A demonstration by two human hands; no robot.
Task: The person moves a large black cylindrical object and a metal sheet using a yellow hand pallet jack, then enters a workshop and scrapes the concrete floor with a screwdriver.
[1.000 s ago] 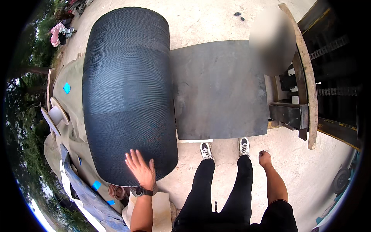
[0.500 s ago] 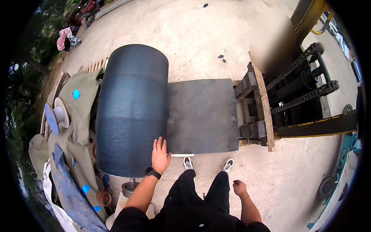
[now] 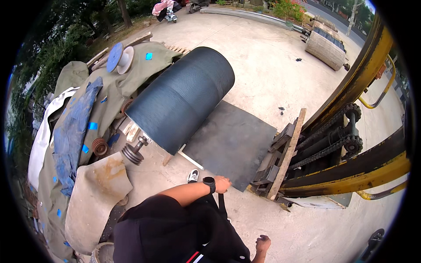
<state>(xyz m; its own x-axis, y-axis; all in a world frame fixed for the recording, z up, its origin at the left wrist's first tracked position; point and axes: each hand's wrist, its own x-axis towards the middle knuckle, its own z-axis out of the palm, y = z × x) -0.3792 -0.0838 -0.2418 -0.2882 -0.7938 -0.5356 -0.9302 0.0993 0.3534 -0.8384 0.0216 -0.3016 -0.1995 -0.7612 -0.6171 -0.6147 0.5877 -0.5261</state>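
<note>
A large black ribbed roll (image 3: 184,96) lies on the concrete, and its loose end is spread out as a flat dark mat (image 3: 232,140). My left hand (image 3: 222,184), with a black watch on the wrist, hangs in front of my body near the mat's near corner. Its fingers are curled, and it is off the roll. A thin dark strip shows just below it; I cannot tell whether the hand holds it. My right hand (image 3: 263,243) hangs low by my hip with curled fingers and nothing in it. One of my shoes (image 3: 192,175) stands by the mat's edge.
A yellow forklift mast with chains (image 3: 351,144) stands at the right, with a wooden plank (image 3: 287,153) at the mat's far end. Olive and blue tarps (image 3: 83,127) cover a heap at the left, with pulley wheels (image 3: 131,153) beside it. Another roll (image 3: 326,46) lies far back.
My left hand has come off the roll and now hangs at my front. The view has swung round, so the roll sits farther off and the forklift is nearer at the right.
</note>
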